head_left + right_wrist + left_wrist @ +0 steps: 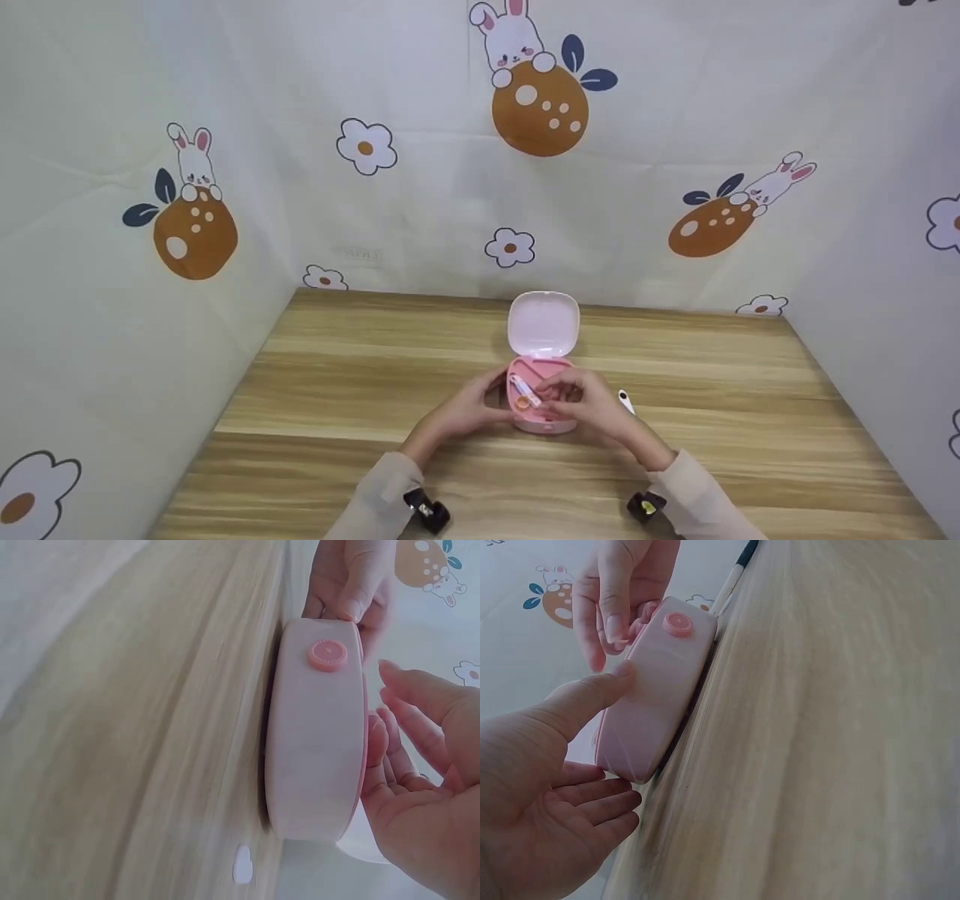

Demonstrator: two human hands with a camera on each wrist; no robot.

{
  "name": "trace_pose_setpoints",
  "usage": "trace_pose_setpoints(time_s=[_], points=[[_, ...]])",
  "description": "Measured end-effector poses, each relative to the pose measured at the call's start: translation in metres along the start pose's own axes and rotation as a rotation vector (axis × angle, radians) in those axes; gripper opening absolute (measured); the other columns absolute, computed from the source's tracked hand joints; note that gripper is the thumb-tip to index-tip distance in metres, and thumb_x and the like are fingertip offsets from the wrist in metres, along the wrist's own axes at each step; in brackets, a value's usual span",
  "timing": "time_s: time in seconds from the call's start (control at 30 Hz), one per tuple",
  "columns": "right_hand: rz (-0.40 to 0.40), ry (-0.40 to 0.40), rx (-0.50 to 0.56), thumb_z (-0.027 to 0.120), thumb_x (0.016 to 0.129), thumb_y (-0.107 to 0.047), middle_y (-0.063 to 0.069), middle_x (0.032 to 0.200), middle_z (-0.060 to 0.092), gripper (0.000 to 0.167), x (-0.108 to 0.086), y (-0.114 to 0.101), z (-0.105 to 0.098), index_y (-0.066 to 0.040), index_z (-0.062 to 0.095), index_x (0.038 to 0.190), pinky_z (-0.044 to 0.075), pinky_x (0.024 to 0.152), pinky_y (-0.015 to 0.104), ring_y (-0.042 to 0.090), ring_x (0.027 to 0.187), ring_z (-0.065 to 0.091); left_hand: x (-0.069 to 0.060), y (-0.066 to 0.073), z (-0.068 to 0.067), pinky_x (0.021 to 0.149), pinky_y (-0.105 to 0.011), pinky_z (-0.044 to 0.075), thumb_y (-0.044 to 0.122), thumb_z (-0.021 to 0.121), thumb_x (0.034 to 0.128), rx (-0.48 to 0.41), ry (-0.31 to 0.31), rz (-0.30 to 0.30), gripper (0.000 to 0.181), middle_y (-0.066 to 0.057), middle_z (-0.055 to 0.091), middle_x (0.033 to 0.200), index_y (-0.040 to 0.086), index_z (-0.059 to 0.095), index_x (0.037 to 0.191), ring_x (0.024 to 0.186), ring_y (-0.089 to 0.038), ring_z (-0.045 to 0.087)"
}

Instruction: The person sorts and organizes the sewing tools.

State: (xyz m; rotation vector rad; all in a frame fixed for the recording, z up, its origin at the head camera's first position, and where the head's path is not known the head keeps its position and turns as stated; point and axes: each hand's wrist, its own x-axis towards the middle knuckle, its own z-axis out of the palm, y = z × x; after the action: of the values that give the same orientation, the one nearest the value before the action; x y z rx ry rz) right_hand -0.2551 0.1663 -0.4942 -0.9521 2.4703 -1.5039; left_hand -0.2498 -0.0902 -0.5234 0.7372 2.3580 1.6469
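Note:
A small pink case (547,427) with a whitish outside stands on the wooden table, its lid (544,324) raised at the back. My left hand (474,405) holds the case's left side, thumb at the front; the left wrist view shows the thumb against the whitish wall. Inside lie a slim white piece like a nail clipper (525,390) and a small orange round thing (523,403). Over the right half hovers my right hand (592,401), its fingers bent and apart, near the slim piece. Nothing shows between those fingers. A round pink button (328,655) marks the front.
On the table (360,360), right of the case, lies a white piece with a dark spot (625,400), partly hidden by my right hand. Pale cloth walls (420,210) with rabbit and flower prints enclose the back and sides.

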Motion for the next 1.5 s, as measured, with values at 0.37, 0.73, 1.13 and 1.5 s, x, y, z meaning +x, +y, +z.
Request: trace_pose_setpoints(time_s=[0.37, 0.73, 1.13, 1.5], points=[[0.038, 0.067, 0.046, 0.077, 0.089, 0.004, 0.029, 0.095, 0.072, 0.022, -0.011, -0.004, -0.015, 0.013, 0.073, 0.109, 0.053, 0.069, 0.014, -0.001, 0.08, 0.06, 0.001, 0.0, 0.001, 0.13, -0.052, 0.028, 0.006, 0.083, 0.0879, -0.028, -0.006, 0.032, 0.086, -0.028, 0.044, 0.161, -0.011, 0.036, 0.158, 0.152, -0.042, 0.04], [0.067, 0.156, -0.028, 0.077, 0.09, 0.003, 0.019, 0.088, 0.072, 0.019, -0.022, 0.0, -0.029, 0.011, 0.073, 0.107, 0.054, 0.069, 0.017, 0.001, 0.076, 0.059, 0.0, 0.001, 0.0, 0.13, -0.051, 0.027, 0.007, 0.084, 0.0873, -0.017, 0.001, 0.006, 0.087, -0.028, 0.042, 0.162, -0.01, 0.036, 0.158, 0.153, -0.041, 0.039], [0.154, 0.233, -0.064, 0.078, 0.091, 0.001, 0.01, 0.086, 0.069, 0.022, -0.035, 0.002, -0.038, 0.012, 0.073, 0.109, 0.053, 0.064, 0.015, 0.003, 0.073, 0.058, 0.001, 0.0, 0.001, 0.13, -0.052, 0.027, 0.006, 0.084, 0.0879, -0.025, -0.004, 0.012, 0.086, -0.028, 0.043, 0.162, -0.01, 0.036, 0.158, 0.152, -0.041, 0.039], [0.216, 0.292, -0.137, 0.081, 0.089, 0.0, 0.012, 0.091, 0.071, 0.026, -0.047, 0.008, -0.044, 0.011, 0.073, 0.111, 0.054, 0.066, 0.017, 0.011, 0.076, 0.06, 0.0, 0.0, 0.0, 0.13, -0.051, 0.028, 0.011, 0.085, 0.0877, -0.004, -0.003, -0.001, 0.088, -0.026, 0.043, 0.162, -0.007, 0.037, 0.159, 0.152, -0.039, 0.04]])
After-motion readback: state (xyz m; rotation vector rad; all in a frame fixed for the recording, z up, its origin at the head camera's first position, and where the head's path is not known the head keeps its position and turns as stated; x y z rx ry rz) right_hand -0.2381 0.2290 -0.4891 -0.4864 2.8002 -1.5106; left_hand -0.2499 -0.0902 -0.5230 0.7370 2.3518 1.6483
